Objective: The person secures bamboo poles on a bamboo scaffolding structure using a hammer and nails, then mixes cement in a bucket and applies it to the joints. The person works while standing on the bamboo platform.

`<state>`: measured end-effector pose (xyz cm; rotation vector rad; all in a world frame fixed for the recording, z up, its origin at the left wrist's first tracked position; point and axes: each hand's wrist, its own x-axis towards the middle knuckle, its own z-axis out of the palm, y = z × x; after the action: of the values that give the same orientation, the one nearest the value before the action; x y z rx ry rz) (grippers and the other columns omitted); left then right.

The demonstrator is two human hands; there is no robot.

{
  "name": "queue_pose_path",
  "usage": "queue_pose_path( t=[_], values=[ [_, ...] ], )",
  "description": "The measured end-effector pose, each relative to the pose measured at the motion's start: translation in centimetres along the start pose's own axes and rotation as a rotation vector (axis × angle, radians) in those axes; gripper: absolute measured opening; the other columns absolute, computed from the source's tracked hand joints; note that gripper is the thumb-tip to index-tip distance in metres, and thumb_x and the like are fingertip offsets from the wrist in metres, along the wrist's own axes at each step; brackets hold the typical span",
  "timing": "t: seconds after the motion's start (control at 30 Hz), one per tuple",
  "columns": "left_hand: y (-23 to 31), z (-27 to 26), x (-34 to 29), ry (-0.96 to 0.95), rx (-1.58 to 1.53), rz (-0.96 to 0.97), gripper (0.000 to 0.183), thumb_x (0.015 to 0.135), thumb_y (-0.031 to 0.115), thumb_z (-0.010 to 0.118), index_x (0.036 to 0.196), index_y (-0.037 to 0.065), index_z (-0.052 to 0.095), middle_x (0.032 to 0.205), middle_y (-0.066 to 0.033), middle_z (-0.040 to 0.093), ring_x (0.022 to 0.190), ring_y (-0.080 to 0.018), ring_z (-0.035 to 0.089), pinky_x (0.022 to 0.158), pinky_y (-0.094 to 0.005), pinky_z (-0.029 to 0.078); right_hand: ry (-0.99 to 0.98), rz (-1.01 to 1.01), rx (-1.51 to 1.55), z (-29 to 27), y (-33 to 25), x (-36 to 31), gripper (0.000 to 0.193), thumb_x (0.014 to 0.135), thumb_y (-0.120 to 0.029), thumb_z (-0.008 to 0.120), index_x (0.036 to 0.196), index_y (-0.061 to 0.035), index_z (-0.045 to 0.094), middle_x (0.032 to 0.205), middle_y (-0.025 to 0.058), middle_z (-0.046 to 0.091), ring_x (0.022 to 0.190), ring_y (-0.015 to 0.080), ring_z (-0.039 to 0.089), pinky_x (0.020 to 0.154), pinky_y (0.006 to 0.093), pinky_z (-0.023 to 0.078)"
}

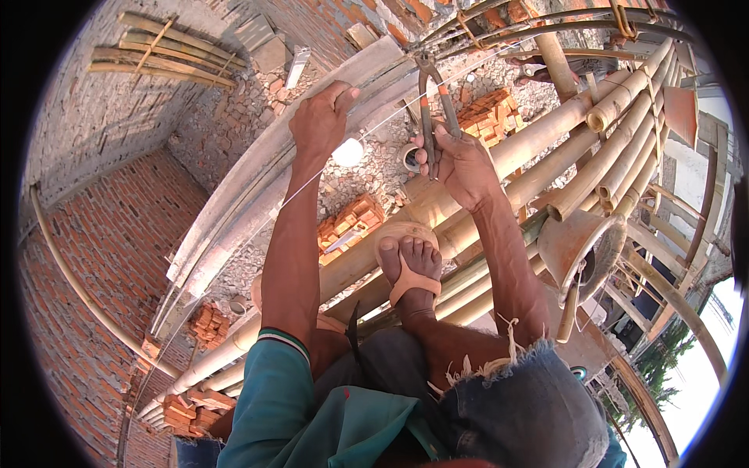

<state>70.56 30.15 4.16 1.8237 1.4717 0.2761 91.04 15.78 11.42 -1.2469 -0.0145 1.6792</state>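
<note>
My right hand (466,168) grips the handles of a pair of pincers (424,103) with worn orange paint on them. The handles are spread apart, and the head points away from me, by the end of a long pale beam with board-like sides (226,226) and some thin rods. My left hand (321,118) is closed in a fist over that beam, thumb on top; whatever lies inside its fingers is hidden. A taut white string (374,127) runs slantwise along the beam, passing close to both hands.
Under my sandalled foot (411,265) lie thick bamboo poles (530,152). A mortar-stained bucket (573,242) stands at right. Far below are brick stacks (491,115), rubble and a white round thing (348,152). A brick wall (86,288) rises at left; bent rods (538,30) cross the top.
</note>
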Motion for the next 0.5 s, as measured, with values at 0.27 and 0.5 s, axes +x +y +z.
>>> queue_pose_path(
  t=[0.27, 0.5],
  values=[
    [0.1, -0.1, 0.0, 0.017, -0.01, -0.022, 0.041, 0.098, 0.056, 0.062, 0.112, 0.02, 0.076, 0.079, -0.0136, 0.07, 0.079, -0.0335, 0.069, 0.075, -0.0439, 0.052, -0.188, 0.142, 0.403, -0.1, -2.1, -0.2, 0.045, 0.109, -0.027, 0.055, 0.14, 0.005, 0.05, 0.099, 0.0023, 0.056, 0.079, 0.0102, 0.052, 0.063, 0.0249, 0.046],
    [0.2, 0.0, 0.0, 0.026, -0.024, -0.037, 0.036, 0.097, 0.056, 0.062, 0.108, 0.025, 0.078, 0.08, -0.0104, 0.072, 0.082, -0.0358, 0.07, 0.074, -0.048, 0.052, -0.035, 0.203, 0.159, 0.2, -5.5, -1.0, 0.027, 0.102, -0.015, 0.067, 0.121, 0.0022, 0.06, 0.088, 0.0003, 0.059, 0.068, 0.0084, 0.056, 0.058, 0.0222, 0.047]
  ],
)
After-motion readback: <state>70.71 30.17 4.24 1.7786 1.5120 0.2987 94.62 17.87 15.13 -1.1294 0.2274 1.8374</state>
